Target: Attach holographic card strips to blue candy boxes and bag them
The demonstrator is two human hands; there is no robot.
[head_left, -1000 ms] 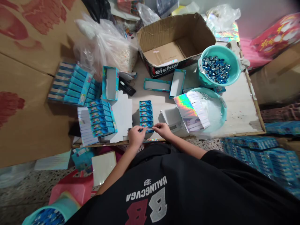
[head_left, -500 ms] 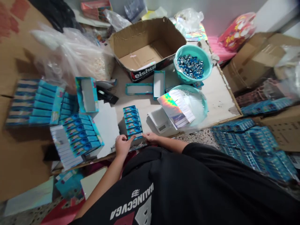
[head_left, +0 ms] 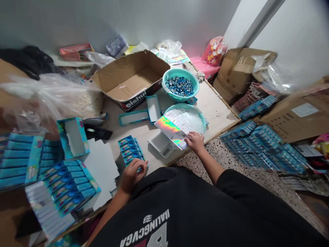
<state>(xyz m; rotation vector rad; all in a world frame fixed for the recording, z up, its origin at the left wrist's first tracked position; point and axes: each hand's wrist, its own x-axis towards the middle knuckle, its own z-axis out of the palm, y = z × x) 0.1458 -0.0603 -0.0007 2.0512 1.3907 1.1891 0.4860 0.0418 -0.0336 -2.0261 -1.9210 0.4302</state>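
Curled fingers of my left hand [head_left: 133, 173] are at the near end of a short row of small blue printed boxes [head_left: 130, 148]. The hand covers the nearest box, and I cannot make out what the fingers hold. To the right, my right hand [head_left: 195, 141] pinches the edge of the white paper strips [head_left: 178, 119]. These strips lie on a shiny rainbow-coloured sheet [head_left: 167, 127], which rests across the rim of a turquoise bowl [head_left: 204, 120] and over a white digital scale [head_left: 159, 143].
A second turquoise bowl [head_left: 165, 90] holds many shiny blue pieces. Behind stands an open cardboard carton [head_left: 133, 99]. Blue trays of boxes [head_left: 69, 185] and an upright empty blue tray [head_left: 86, 137] are at left. Wrapped blue packs [head_left: 264, 144] are stacked on the floor at right.
My right hand has left the row of boxes and moved right to the paper strips. My left hand stays by the row, its fingers now more curled. The view has shifted to the right.
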